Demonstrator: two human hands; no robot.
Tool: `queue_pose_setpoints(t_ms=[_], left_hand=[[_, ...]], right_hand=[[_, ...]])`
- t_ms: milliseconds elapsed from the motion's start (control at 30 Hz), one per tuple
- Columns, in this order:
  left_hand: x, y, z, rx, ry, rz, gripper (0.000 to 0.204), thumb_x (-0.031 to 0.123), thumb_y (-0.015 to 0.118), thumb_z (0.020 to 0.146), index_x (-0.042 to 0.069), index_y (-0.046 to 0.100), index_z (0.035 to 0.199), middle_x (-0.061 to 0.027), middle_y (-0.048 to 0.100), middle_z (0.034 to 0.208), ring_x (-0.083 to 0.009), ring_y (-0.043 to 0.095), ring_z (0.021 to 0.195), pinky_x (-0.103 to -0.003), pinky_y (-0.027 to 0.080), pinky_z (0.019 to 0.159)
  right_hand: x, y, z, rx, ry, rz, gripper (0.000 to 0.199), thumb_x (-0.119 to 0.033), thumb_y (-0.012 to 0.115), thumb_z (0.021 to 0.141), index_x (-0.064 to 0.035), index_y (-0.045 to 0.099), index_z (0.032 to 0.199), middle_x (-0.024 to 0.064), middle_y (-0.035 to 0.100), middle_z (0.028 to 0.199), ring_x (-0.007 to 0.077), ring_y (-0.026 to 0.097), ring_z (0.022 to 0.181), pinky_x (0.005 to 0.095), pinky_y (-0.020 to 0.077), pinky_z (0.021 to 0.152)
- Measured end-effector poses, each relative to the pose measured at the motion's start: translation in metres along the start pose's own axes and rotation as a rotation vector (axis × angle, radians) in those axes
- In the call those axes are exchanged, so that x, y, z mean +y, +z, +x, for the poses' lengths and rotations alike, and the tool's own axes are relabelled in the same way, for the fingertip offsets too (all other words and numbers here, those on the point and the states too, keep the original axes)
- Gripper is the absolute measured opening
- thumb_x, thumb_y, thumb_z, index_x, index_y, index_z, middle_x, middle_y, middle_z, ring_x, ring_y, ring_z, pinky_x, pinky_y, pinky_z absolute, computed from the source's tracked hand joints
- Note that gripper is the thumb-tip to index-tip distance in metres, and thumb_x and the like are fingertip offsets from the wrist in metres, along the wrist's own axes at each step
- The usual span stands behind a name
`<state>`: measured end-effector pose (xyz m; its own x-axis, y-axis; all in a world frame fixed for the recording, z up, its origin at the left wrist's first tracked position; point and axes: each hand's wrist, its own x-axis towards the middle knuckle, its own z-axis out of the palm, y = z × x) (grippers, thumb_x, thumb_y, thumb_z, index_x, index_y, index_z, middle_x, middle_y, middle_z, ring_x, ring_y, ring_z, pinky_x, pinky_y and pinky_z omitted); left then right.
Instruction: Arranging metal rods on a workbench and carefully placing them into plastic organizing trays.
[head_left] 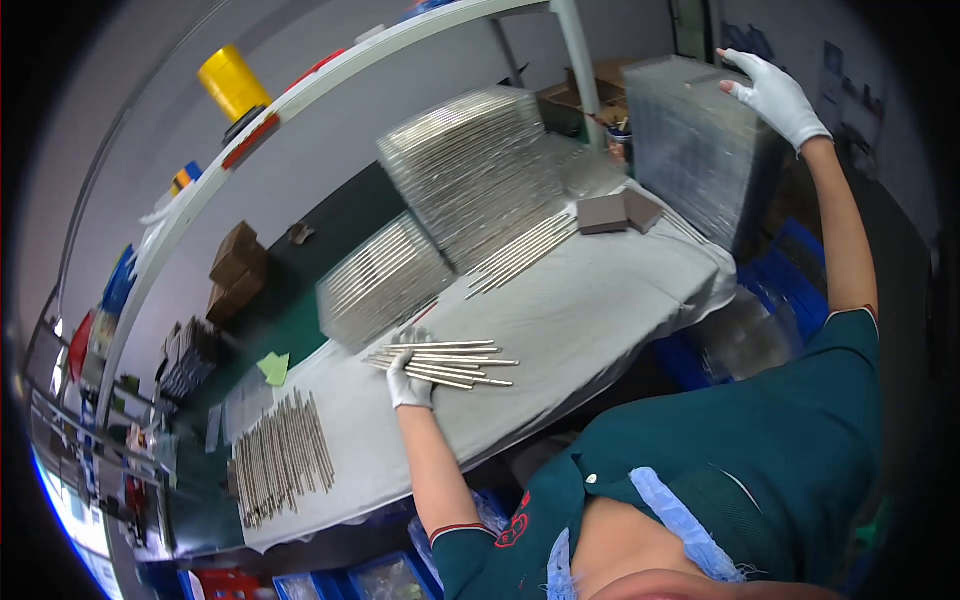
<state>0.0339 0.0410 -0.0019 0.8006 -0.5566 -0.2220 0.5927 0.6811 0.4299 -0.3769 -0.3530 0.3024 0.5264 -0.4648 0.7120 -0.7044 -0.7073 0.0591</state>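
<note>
My left hand (408, 382), in a white glove, is closed round a fanned bunch of thin silvery metal rods (455, 362) just over the white cloth. My right hand (778, 100), in a white glove with bare fingertips showing, is raised at the far right. Its thumb and fingers are apart and hold nothing, beside the top of a tall stack of clear plastic trays (690, 130). More rods (285, 455) lie side by side on the cloth at the left. Another loose row of rods (520, 255) lies beyond my left hand.
Filled trays of rods form a tall stack (470, 170) and a lower stack (385, 280) at the back. Grey-brown blocks (603, 214) sit on the white cloth (590, 310). An overhead shelf (400, 38) carries a yellow roll (233, 82). Blue crates (785, 270) stand below the table's right end.
</note>
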Motion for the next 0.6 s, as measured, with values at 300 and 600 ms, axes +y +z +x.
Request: queue_pose_setpoints(t_ms=[300,600], left_hand=[[-0.003,0.012,-0.026,-0.002,0.08,0.049,0.04,-0.001,0.035,0.081,0.013,0.041,0.118,-0.0178,0.041,0.126,-0.0359,0.039,0.116,-0.053,0.032,0.097],[-0.003,0.007,-0.027,0.006,0.139,0.038,0.044,-0.004,0.038,0.075,0.011,0.039,0.116,-0.0178,0.041,0.125,-0.0367,0.038,0.117,-0.054,0.031,0.098]], right_hand=[[0.047,-0.006,-0.028,-0.377,0.168,0.429,0.025,-0.013,0.059,0.076,-0.0021,0.06,0.098,0.0083,0.059,0.104,0.0204,0.057,0.092,0.0291,0.0436,0.082],[0.041,-0.01,-0.007,-0.393,-0.114,0.072,0.009,-0.009,0.066,0.065,-0.0031,0.066,0.071,0.0044,0.062,0.087,0.0214,0.059,0.081,0.0304,0.0469,0.073]])
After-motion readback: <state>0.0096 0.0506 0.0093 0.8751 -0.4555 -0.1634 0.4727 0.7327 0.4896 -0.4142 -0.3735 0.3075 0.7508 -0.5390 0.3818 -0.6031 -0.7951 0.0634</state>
